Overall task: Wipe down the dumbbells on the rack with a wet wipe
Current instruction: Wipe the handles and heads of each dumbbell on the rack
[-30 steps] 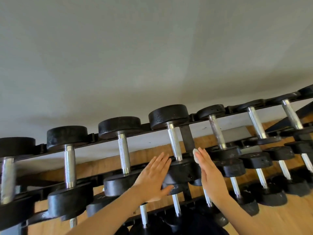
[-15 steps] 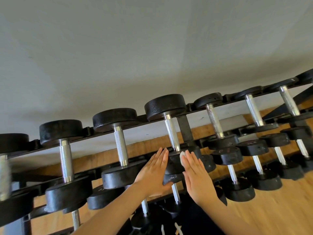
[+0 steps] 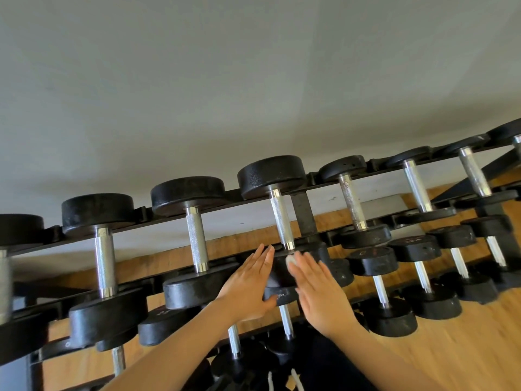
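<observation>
The left hand [image 3: 248,286] lay flat, fingers straight and together, against the left side of the near head of the dumbbell [image 3: 277,273] on the top tier of the rack [image 3: 169,221], thumb hooked beneath it; it had scarcely shifted over the last second. The right hand [image 3: 318,294], also flat with straight fingers, had slid leftward from the head's right edge across its face, carrying the wet wipe [image 3: 290,260], a small white wad pressed under the fingertips just below the chrome handle [image 3: 282,221]. This suggested the head was mid-wipe, with neighbouring dumbbells to the right probably yet to do.
</observation>
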Demonstrator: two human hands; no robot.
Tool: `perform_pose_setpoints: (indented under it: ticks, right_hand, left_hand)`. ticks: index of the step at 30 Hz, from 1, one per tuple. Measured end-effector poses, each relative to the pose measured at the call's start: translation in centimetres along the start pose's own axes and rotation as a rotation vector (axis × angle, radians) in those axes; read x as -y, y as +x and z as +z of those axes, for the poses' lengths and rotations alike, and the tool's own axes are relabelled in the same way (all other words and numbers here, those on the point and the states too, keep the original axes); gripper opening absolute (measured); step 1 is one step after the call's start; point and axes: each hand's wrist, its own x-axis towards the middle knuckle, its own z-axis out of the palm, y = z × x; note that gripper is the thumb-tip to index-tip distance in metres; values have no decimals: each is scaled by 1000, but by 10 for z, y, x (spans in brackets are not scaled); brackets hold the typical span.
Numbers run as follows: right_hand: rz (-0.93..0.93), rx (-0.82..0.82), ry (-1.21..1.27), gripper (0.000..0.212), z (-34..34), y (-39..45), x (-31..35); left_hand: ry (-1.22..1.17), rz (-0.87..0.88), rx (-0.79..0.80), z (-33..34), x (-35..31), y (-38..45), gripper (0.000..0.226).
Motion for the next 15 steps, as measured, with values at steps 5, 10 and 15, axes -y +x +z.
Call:
perform_pose_setpoints:
  ticks: [5, 10, 15]
  right_hand:
    - [131, -22, 74, 67, -4, -2, 1]
    - [-307, 86, -121, 72, -14, 17, -1]
    - [76, 38, 43, 64, -23, 1, -31]
  left_hand:
    - [18, -6, -4, 1, -1, -1, 89]
    - [19, 5, -22, 1, -1, -1, 85]
    - [40, 3, -47, 4, 0, 0, 86]
